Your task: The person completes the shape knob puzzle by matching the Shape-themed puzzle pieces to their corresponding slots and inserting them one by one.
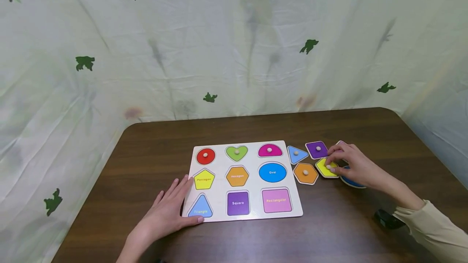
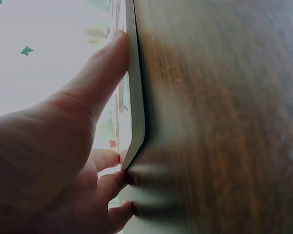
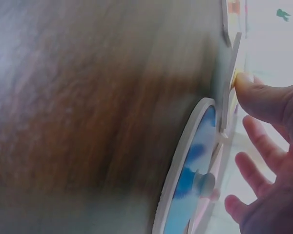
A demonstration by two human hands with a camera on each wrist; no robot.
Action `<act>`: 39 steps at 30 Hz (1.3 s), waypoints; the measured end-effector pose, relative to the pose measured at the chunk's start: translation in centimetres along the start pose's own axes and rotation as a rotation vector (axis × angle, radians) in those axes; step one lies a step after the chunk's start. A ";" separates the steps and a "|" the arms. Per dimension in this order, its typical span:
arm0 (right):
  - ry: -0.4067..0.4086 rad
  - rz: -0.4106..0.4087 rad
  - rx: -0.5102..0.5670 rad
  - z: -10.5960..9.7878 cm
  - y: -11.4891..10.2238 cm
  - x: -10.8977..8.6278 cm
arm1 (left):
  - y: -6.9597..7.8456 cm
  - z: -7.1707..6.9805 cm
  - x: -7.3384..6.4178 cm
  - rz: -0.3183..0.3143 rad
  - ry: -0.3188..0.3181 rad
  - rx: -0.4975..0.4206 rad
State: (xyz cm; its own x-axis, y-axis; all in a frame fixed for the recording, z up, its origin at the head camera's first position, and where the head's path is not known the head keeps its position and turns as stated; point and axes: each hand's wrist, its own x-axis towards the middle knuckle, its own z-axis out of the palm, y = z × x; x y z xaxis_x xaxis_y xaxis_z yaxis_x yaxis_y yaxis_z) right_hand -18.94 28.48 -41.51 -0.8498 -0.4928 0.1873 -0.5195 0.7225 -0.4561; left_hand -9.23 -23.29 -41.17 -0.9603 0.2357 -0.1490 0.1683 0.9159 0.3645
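Yellow piece [image 1: 322, 169] lies under the right grip [image 1: 354, 164], knob [image 1: 328, 167] pinched.

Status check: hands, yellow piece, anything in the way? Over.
Right hand pinching yellow piece at its knob. Left hand resting at puzzle board, left edge. Orange hexagon piece lies between yellow piece and board.

Knobbed hexagon [image 1: 305, 174] and oval [image 1: 353, 182] crowd the yellow piece [image 1: 322, 169].

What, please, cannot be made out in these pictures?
Head view: the pink piece is mostly hidden by the right hand.
Head view: the knob on the blue piece, likewise.
Left wrist view: the board is edge-on, its face unreadable.
Right wrist view: blue piece, cut by bottom edge.
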 end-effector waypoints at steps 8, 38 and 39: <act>0.027 0.032 0.015 0.1 -0.8 0.2 | 0.0 0.0 0.0 -0.001 -0.001 -0.004; 0.100 -0.021 0.145 2.7 -5.1 2.6 | 0.0 0.1 0.0 -0.003 0.003 0.020; 0.097 -0.018 0.151 2.8 -5.3 2.7 | 0.0 0.1 0.0 -0.003 0.002 0.022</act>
State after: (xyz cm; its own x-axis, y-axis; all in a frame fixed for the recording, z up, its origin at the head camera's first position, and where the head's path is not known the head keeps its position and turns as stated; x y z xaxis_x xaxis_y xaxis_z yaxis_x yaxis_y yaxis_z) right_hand -18.22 21.97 -41.01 -0.8489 -0.4504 0.2766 -0.5216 0.6294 -0.5760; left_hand -9.23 -23.23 -41.25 -0.9614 0.2320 -0.1480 0.1699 0.9235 0.3440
